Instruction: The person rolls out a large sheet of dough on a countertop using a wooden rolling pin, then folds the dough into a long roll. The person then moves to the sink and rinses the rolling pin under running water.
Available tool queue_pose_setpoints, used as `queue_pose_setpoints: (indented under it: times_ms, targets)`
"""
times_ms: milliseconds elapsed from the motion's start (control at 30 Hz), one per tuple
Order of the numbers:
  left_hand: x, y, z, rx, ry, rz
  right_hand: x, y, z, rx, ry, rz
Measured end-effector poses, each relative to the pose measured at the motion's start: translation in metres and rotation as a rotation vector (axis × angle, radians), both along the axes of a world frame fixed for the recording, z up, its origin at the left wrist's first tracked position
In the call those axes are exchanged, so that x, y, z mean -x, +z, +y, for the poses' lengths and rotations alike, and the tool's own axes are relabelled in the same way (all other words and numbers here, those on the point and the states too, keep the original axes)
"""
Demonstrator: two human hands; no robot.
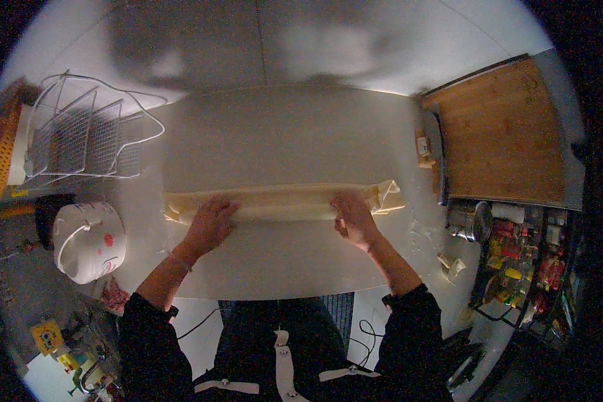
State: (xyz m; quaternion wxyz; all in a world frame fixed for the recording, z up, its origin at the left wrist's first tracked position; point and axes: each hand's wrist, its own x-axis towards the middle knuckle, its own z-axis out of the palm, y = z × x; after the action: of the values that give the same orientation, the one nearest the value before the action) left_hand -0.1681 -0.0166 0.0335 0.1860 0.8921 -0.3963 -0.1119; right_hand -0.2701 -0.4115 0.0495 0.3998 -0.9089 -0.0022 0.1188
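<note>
A long pale-yellow roll [281, 201] lies crosswise on the light work surface [291, 261] in front of me. Its covering looks like thin paper or a similar sheet, and what is inside is hidden. The right end is crumpled and sticks up; folded layers show at the left end. My left hand [213, 221] holds the roll left of its middle, fingers blurred and bent over it. Towards the right end, my right hand [354, 218] grips it with curled fingers and the thumb on the near side.
Wire racks [88, 130] stand at the back left, with a white bucket [93, 241] nearer. At right are a wooden board [502, 135], a glass jar [475, 221], a crumpled wrapper [451, 266] and a black shelf rack [502, 316] of packages. A wall [221, 45] rises behind.
</note>
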Motion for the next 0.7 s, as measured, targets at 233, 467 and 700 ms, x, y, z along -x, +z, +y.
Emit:
queue_pose_setpoints:
  times_ms: [233, 467, 700]
  targets:
    - [0.034, -0.003, -0.002, -0.344, 0.086, 0.154, 0.029, 0.002, 0.010, 0.131, 0.172, -0.121]
    - [0.058, -0.015, 0.012, 0.009, 0.024, -0.061, 0.052, 0.000, 0.015, 0.330, 0.220, -0.298]
    - [0.017, -0.009, 0.012, -0.154, -0.019, 0.363, 0.021, 0.013, 0.000, 0.275, 0.329, -0.056]
